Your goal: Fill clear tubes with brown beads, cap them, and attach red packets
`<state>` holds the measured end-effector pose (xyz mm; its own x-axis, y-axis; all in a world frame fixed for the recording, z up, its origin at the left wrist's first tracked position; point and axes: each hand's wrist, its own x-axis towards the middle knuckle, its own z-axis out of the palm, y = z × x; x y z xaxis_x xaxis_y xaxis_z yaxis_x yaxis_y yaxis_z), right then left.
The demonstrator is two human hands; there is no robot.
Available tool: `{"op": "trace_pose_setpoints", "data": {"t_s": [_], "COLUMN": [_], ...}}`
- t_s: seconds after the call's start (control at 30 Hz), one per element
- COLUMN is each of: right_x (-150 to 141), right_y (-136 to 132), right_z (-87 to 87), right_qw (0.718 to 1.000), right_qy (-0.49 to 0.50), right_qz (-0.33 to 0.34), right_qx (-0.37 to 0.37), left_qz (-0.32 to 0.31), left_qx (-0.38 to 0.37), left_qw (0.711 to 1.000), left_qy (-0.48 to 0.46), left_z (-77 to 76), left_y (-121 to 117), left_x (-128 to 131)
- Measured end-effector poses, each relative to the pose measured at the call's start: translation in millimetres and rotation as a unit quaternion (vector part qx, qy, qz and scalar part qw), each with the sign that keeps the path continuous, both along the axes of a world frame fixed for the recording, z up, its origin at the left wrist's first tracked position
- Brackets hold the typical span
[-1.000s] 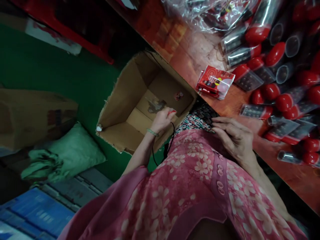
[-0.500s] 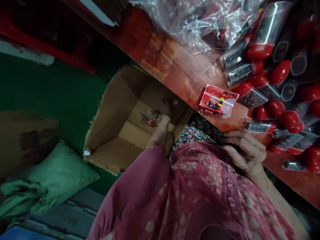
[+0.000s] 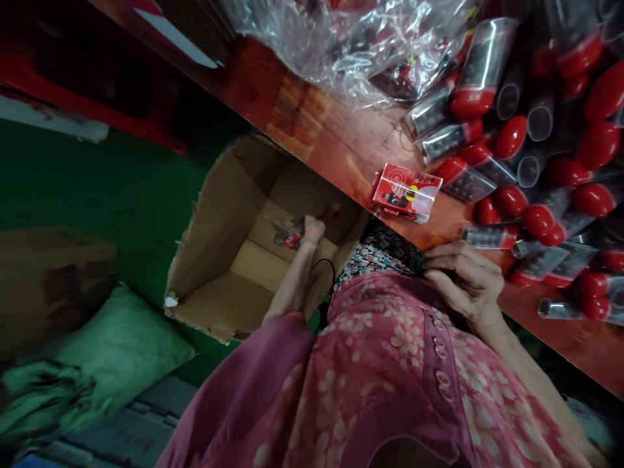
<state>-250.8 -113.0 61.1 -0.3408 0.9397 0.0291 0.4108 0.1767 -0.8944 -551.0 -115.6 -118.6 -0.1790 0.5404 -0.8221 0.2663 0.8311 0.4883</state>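
Observation:
My left hand [image 3: 313, 229] reaches down into an open cardboard box [image 3: 214, 240], its fingers curled near the box floor. A small red scrap [image 3: 292, 241] lies just beside it among torn paper, and I cannot tell whether the fingers hold anything. A green band and a black cord circle that wrist. My right hand [image 3: 463, 279] grips the edge of a patterned cloth [image 3: 385, 257] in my lap, next to a wooden table edge [image 3: 336, 140]. Just above that hand lie clear tubes with red caps [image 3: 487, 201], and a small red-and-clear packet [image 3: 404, 193] sits nearby.
Crumpled clear plastic bags [image 3: 351, 45] lie at the table's far side, beyond the heap of tubes. A green sack [image 3: 117, 354] and a brown carton [image 3: 49, 286] sit on the green floor left of the box. A red stool [image 3: 88, 104] stands beyond.
My left sleeve has slid back, baring the wrist again, and the left hand stays low in the box. The whole view has shifted slightly. My right hand still grips the cloth.

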Motion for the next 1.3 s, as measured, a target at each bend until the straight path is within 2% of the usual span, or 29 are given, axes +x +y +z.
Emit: {"op": "trace_pose_setpoints", "data": {"t_s": [0.03, 0.1, 0.2, 0.27, 0.33, 0.4, 0.47, 0.57, 0.7, 0.93, 1.07, 1.17, 1.23, 1.3], "right_x": [-0.3, -2.6, -12.2, -21.5, -30.1, -34.8, -34.1, -24.4, -5.7, 14.4, 21.6, 30.3, 37.7, 44.2], "right_y": [0.4, 1.4, 3.6, 4.5, 4.1, 2.2, -1.0, -7.3, -15.8, -24.2, -23.7, -18.5, -12.7, -5.7], "right_z": [1.6, 6.1, 12.3, 13.5, 12.2, 10.2, 9.4, 11.0, 15.8, 23.9, 28.4, 32.4, 34.4, 35.4], "right_qw": [1.000, 1.000, 0.999, 0.996, 0.993, 0.992, 0.991, 0.992, 0.994, 0.997, 0.998, 0.997, 0.999, 0.994], "right_qy": [0.000, 0.002, 0.004, 0.000, -0.001, 0.006, 0.010, 0.018, 0.034, 0.062, 0.038, 0.037, 0.006, -0.089], "right_qz": [0.002, 0.010, 0.037, 0.060, 0.080, 0.096, 0.104, 0.087, 0.053, 0.047, 0.056, 0.072, 0.048, -0.002], "right_qx": [-0.001, -0.007, -0.035, -0.064, -0.082, -0.084, -0.087, -0.089, -0.084, -0.030, -0.011, -0.004, 0.022, 0.056], "left_qz": [-0.007, -0.031, -0.073, -0.106, -0.161, -0.224, -0.275, -0.299, -0.292, -0.303, -0.312, -0.308, -0.288, -0.261], "left_qx": [0.009, 0.035, 0.086, 0.114, 0.152, 0.202, 0.245, 0.264, 0.242, 0.114, 0.083, 0.057, 0.047, 0.038], "left_qw": [1.000, 0.999, 0.991, 0.981, 0.961, 0.931, 0.904, 0.895, 0.902, 0.892, 0.889, 0.897, 0.909, 0.920], "left_qy": [-0.003, -0.020, -0.076, -0.119, -0.166, -0.204, -0.218, -0.201, -0.208, -0.314, -0.325, -0.311, -0.298, -0.289], "left_z": [7.4, 31.8, 84.3, 119.9, 149.1, 170.1, 183.0, 190.2, 188.6, 195.8, 192.9, 186.8, 184.2, 183.1], "left_y": [-1.3, -7.5, -17.8, -19.4, -16.3, -11.5, -7.4, -3.1, 3.6, 18.2, 19.7, 18.5, 18.3, 18.8], "left_x": [-4.9, -13.3, -13.4, -2.8, 13.6, 31.6, 47.3, 62.2, 71.2, 90.2, 100.0, 104.2, 106.5, 108.6]}}
